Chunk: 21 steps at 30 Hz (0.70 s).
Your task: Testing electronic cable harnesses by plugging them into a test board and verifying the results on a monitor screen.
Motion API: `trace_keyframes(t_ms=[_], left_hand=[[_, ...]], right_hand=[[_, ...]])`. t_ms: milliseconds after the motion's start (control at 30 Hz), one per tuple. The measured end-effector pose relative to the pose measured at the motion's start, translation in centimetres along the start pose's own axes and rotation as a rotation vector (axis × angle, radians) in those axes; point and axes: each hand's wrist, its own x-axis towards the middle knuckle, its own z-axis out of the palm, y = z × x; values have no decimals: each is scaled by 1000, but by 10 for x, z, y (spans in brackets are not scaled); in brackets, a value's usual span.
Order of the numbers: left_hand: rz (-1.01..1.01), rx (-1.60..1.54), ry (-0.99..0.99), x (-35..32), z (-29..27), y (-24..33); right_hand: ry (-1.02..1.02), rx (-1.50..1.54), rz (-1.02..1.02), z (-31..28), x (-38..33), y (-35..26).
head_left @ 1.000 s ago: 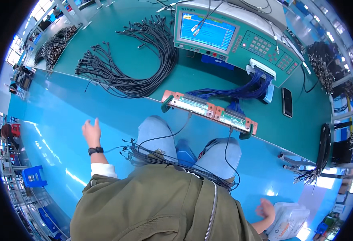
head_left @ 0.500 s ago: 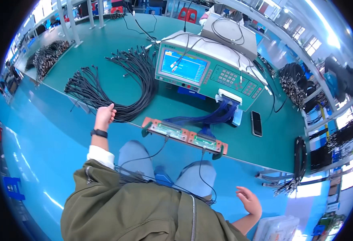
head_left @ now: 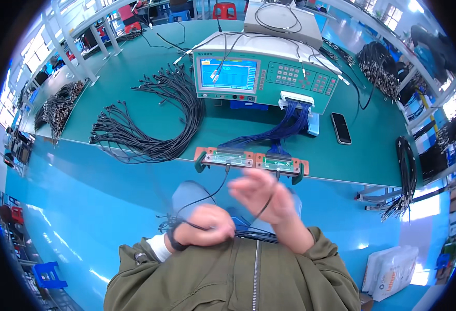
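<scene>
In front of my lap, my left hand is curled and closed, with a thin black cable running into it. My right hand is raised just below the test fixture, blurred by motion, its fingers stretched out and apart. A second black cable drops from the fixture's right socket and crosses my right palm; it does not look gripped. The first cable hangs from the left socket. Other cable ends stick out by my left wrist. My fingers hide part of the fixture's lower edge.
A green tester with a lit screen stands behind the fixture, joined by blue ribbon wires. A curved bundle of black cables lies left, a phone right. More cables hang over the right edge.
My left hand has left the cable bundle on the table and come down to my lap. My right hand has risen from the lower right to the fixture. The tester's screen display has changed.
</scene>
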Motion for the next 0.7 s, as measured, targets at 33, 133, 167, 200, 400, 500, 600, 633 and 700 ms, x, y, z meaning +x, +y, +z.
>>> trace_keyframes(t_ms=[33,133,167,200,400,500,600,633,700], left_hand=[[-2,38,208,-7,-11,4],[242,-236,799,-25,-51,24],[288,-421,816,-31,-72,40],[330,-594,854,-44,-91,58],[112,-1142,1407,-136,-172,48],[-137,-951,1681,-173,-181,-1],[-404,-696,1931,-214,-199,-41],[-490,-601,2003,-235,-209,-53],[-481,-562,1958,-226,-212,-58]], right_hand=[[-208,36,-168,1,3,-8],[-492,-60,-273,29,-18,-54],[-476,-80,-312,39,-37,-74],[-398,-171,-423,43,-52,-86],[453,-273,-657,31,-161,-151],[784,-214,-552,6,-209,-172],[1035,-302,-767,-8,-228,-167],[1115,-333,-840,-11,-236,-159],[1266,-398,-994,-21,-251,-158]])
